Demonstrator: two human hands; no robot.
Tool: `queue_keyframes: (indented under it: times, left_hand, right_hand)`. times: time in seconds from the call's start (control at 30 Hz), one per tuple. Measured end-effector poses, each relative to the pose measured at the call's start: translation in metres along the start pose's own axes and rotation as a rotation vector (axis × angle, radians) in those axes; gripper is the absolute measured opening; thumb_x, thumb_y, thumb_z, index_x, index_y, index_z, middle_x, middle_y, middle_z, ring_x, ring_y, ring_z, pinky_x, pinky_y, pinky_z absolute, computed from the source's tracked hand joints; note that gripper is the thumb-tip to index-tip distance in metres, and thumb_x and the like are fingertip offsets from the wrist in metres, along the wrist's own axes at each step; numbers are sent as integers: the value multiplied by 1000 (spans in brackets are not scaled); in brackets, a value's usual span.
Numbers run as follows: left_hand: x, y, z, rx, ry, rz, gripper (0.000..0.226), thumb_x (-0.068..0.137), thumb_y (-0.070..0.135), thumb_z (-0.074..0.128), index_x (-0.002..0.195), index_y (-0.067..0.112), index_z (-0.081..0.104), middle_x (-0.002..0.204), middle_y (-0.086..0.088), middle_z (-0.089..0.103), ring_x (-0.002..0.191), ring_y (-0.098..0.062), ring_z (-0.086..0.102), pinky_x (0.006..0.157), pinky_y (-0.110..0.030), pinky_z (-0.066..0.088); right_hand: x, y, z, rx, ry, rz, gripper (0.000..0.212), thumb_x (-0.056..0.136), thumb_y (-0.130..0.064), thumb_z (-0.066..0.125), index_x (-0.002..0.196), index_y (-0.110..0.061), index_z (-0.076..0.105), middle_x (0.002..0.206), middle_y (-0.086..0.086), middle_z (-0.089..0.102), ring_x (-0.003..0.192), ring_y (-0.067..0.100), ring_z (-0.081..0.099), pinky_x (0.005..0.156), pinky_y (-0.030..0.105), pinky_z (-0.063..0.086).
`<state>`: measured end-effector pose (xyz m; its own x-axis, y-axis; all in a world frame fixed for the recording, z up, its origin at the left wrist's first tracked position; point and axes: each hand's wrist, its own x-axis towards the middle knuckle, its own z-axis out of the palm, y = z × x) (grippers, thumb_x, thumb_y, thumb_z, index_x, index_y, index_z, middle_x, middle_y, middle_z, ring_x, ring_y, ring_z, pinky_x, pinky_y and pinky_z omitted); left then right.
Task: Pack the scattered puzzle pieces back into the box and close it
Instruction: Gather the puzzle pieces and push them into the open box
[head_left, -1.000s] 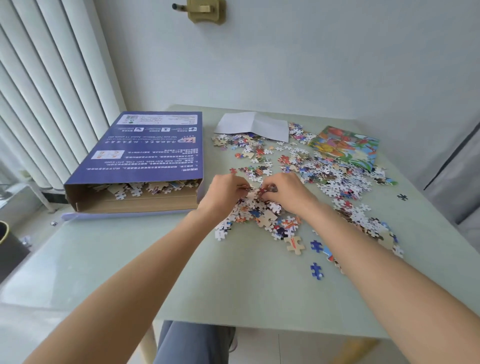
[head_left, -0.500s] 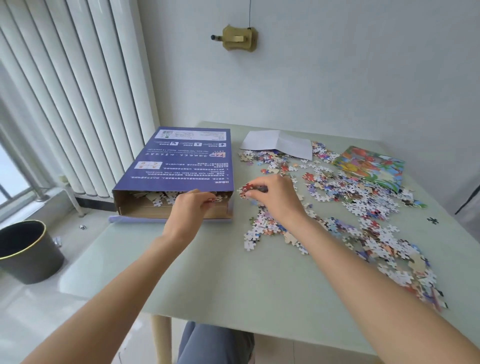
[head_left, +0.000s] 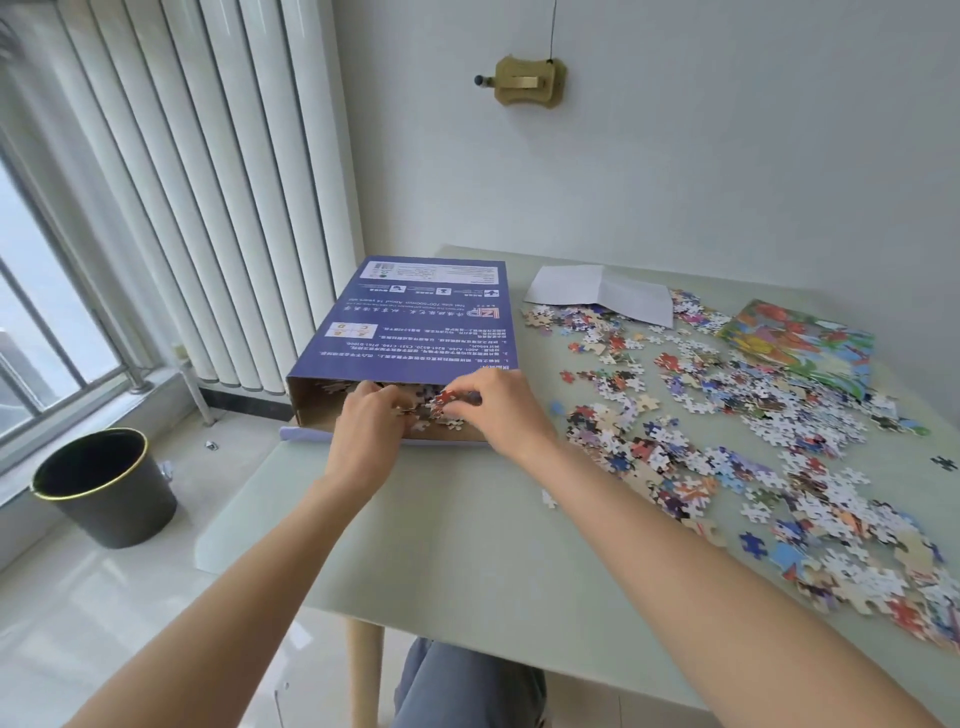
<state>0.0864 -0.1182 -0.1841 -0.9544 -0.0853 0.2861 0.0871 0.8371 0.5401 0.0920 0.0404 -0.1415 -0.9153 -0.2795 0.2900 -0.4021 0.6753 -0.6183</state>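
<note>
From the head view, a blue puzzle box (head_left: 415, 322) lies flat on the left part of a pale green desk (head_left: 467, 561), its open end facing the person. Both hands meet at that opening. The left hand (head_left: 371, 421) has its fingers curled just inside the mouth of the box, seemingly around a few pieces, though the grasp itself is hidden by the knuckles. The right hand (head_left: 501, 410) pinches a small cluster of red and white pieces (head_left: 445, 401) at the box's opening, fingers bent around them. Loose pieces show inside the box, along its lower wall. Scattered puzzle pieces (head_left: 727, 431) cover the right half of the desk, reaching its near right edge. A folded white sheet (head_left: 597, 291) lies at the far side, and a colourful picture card (head_left: 800, 343) sits near the far right corner. On the floor to the left stands a black bin (head_left: 104, 488), beside the white vertical blinds (head_left: 182, 182).
</note>
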Motion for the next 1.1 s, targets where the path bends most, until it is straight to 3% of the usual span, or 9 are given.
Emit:
queue_keyframes:
  times: [0.13,0.27,0.37,0.47,0.6,0.7,0.93,1.03,1.1]
  left_hand:
    - [3,-4,-13,-23,12,27,16,88,9,59,102,4,67,103,-14,60,95,-31,57,82,-33,43]
    - [-1,-9,-18,18,104,130,22,89,2,51,105,8,65,105,-13,58,102,-33,53,84,-38,43]
    - [-7,-13,-19,55,102,201,34,85,8,58,118,15,59,126,-6,51,117,-28,46,92,-38,37]
    - [-11,-20,-17,123,74,225,41,84,22,65,125,22,56,138,0,45,126,-24,41,98,-38,33]
    - [-6,-16,-15,90,140,156,23,79,20,71,101,13,65,107,-6,55,102,-28,49,80,-33,35]
    - [2,-10,-17,25,47,127,11,78,12,71,88,7,70,90,-9,59,87,-30,57,71,-31,40]
    - [4,-16,-11,145,-41,235,25,92,12,51,112,12,67,110,-9,65,103,-31,59,84,-41,49]
    - [-4,-26,-14,166,-202,393,45,91,34,32,121,21,62,126,2,60,116,-22,55,95,-40,45]
    - [-6,-25,-19,217,-368,390,63,85,49,14,131,30,52,142,10,45,131,-11,41,107,-37,34]
  right_hand:
    - [14,6,31,-202,-106,-69,22,91,-13,56,108,-12,70,105,14,67,101,30,59,88,34,45]
    - [13,9,42,-385,-194,-111,38,94,-7,42,127,-19,56,116,9,61,111,31,55,84,44,50]
    - [3,11,34,-417,-80,-166,36,95,-10,41,129,-16,53,118,4,61,111,29,55,81,44,52]
    - [-10,7,23,-474,-128,-168,30,97,-14,36,119,-13,56,121,2,60,116,25,52,88,41,48]
    - [-13,3,20,-474,-368,-76,42,101,-32,29,134,-14,47,142,-1,44,133,18,37,106,38,36]
    - [-1,10,26,-444,-415,21,47,100,-41,27,125,-11,53,135,3,49,128,23,42,103,43,39]
    - [7,17,41,-387,-328,127,42,100,-33,32,125,-2,46,129,14,47,125,29,41,104,41,35]
    - [-4,20,36,-392,-341,88,35,99,-22,28,115,-2,53,123,13,51,120,29,47,101,40,37]
    - [-5,15,31,-388,-412,115,39,99,-19,26,126,1,48,134,16,47,128,30,43,106,39,33]
